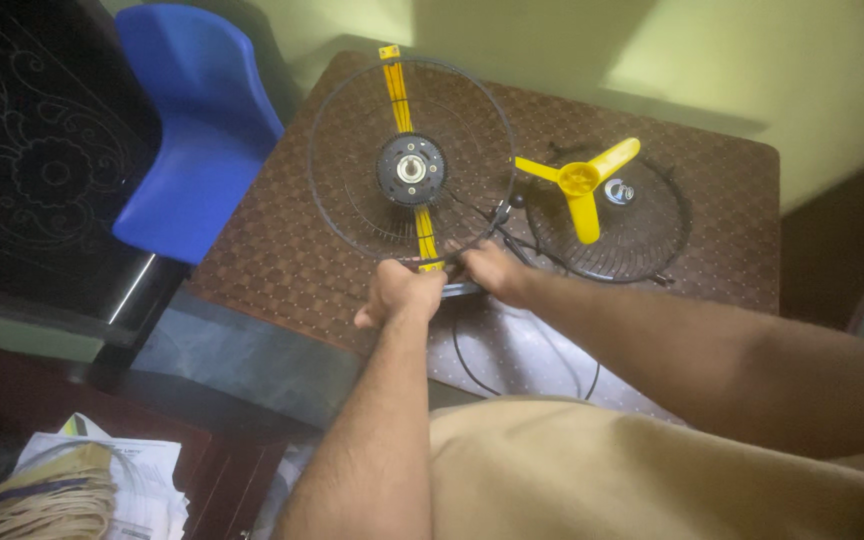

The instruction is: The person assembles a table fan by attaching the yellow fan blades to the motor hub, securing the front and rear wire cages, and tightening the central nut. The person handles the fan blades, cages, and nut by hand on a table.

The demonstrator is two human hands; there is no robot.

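Black wire fan guard [352, 170] with yellow ribs, yellow blade [580, 182], blue chair [192, 130], seemingly brown patterned table [282, 240]

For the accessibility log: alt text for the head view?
Left hand and right hand grip the lower rim of a round wire fan guard on a brown table; a yellow fan blade lies on a second guard beside it.

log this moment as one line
left hand: grips guard bottom rim | right hand: on rim by cable | blade: on second guard | table

brown patterned table [282, 250], 2 fan grilles [352, 190], black cord [467, 360]
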